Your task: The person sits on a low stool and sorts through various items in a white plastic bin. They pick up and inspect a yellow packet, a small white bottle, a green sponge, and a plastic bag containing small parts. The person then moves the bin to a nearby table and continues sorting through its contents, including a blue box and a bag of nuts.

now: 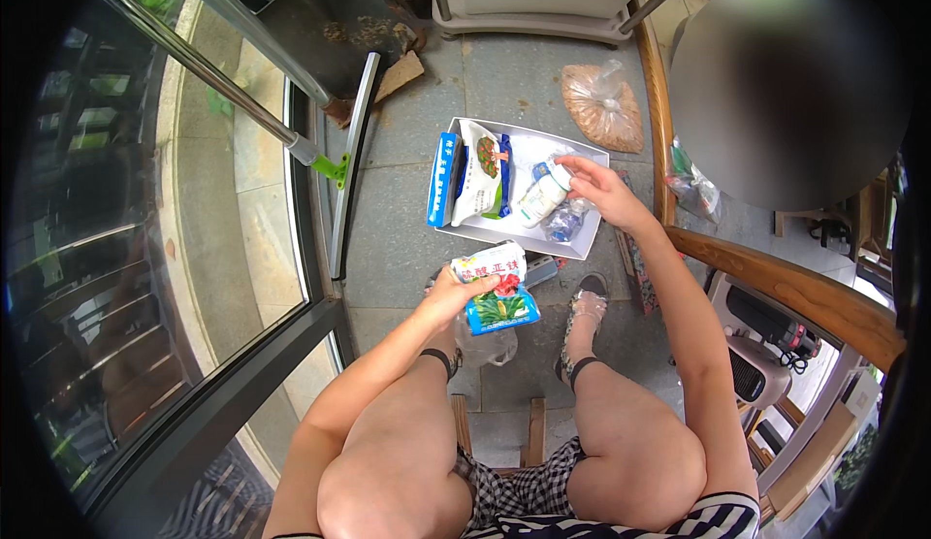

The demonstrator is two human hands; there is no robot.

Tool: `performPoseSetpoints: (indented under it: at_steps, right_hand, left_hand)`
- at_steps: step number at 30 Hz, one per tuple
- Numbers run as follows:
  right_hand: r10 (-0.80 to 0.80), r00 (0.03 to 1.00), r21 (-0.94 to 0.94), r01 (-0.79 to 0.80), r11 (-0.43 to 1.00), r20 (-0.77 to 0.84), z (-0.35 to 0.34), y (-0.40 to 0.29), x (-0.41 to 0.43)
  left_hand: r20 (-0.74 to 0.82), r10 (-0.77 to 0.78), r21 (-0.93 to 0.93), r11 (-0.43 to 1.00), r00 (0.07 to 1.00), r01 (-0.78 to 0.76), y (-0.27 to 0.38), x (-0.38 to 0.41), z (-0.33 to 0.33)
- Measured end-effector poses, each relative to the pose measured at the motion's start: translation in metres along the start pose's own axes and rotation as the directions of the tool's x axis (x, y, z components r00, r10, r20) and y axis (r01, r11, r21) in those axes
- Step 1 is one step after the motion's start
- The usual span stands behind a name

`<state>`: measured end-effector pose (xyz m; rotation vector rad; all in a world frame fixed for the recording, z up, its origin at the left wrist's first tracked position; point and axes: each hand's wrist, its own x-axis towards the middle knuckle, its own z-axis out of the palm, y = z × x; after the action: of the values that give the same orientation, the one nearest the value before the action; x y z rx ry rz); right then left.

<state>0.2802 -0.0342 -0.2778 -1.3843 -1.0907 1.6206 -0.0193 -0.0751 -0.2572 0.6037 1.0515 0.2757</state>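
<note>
My left hand [458,295] grips a printed plastic packet [502,306] with a blue lower edge, a picture of green plants and red writing. It is held in front of a shallow white box [509,238] on the floor. Over the box's right part, my right hand [604,193] has its fingers at the cap of a small white bottle [542,200], which lies tilted. Clear plastic wrapping with blue contents [566,222] sits beside the bottle. Along the box's left side stand a blue carton [444,182] and a white pouch [480,175] with a plant picture.
A tied clear bag of brown granules [602,106] lies beyond the box on the tiles. A floor squeegee [349,168] leans at the left by the glass door. At the back is a wheeled rack [534,22]. A wooden beam [785,291] crosses at right.
</note>
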Motion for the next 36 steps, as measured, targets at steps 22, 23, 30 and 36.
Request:
performPoseSetpoints:
  at_steps: [22,23,30,36]
  right_hand:
    - [0.370,0.869,-0.421,-0.486,0.766,-0.330,0.014,-0.008,0.034]
    - [0.257,0.929,-0.510,-0.362,0.780,-0.266,0.019,-0.008,0.030]
    - [-0.103,0.987,-0.594,0.158,0.789,0.126,0.028,-0.006,-0.006]
    - [-0.064,0.997,-0.209,0.071,0.975,0.040,-0.007,0.010,-0.014]
  left_hand:
    - [0.026,-0.063,-0.021,0.998,0.998,0.063,-0.005,0.003,0.002]
    - [0.020,-0.027,0.005,1.000,0.999,0.027,-0.007,0.004,0.003]
    - [-0.019,0.004,0.115,0.993,1.000,-0.002,-0.019,0.009,-0.008]
    - [-0.014,-0.060,0.109,0.992,0.998,0.061,-0.025,0.011,-0.013]
